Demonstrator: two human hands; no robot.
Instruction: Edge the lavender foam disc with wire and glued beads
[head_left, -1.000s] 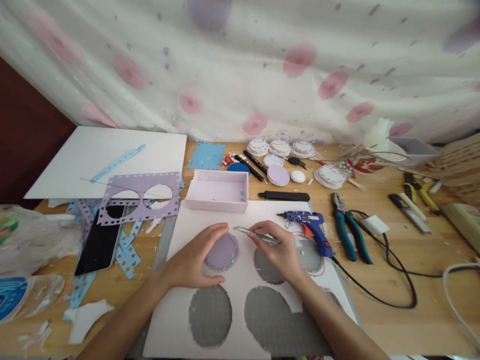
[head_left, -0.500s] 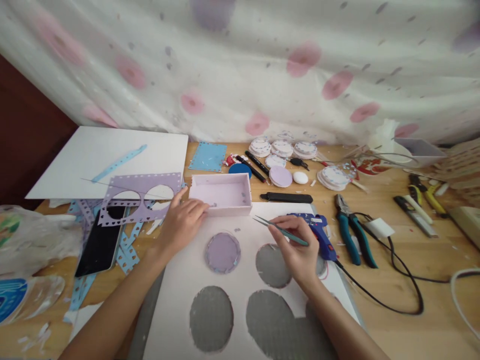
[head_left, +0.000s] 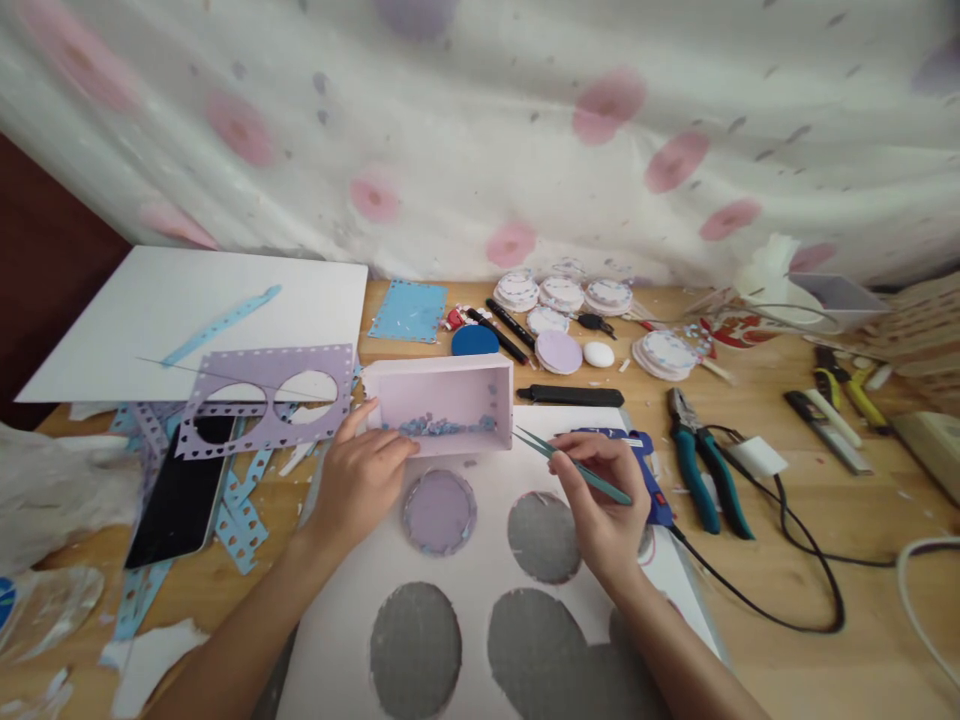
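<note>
My left hand [head_left: 360, 472] grips the near left corner of a small pale pink box [head_left: 442, 402] and tips it toward me, so several tiny blue bits show inside. My right hand [head_left: 600, 500] is closed on green tweezers [head_left: 574, 465], whose tips point at the box's right end. A lilac disc [head_left: 439, 512] lies just below the box on a white foam board [head_left: 352, 640] with round cut-outs.
A blue glue gun [head_left: 645, 470] with a black cord lies right of my right hand, then teal pliers [head_left: 701, 460]. A black phone [head_left: 180, 490], a lilac punched sheet [head_left: 266, 400] and blue strips lie at the left. Stacked round discs [head_left: 562, 295] stand at the back.
My left hand left the lilac disc, went to the pink box and tilted it toward me. My right hand with the tweezers drew back to the right.
</note>
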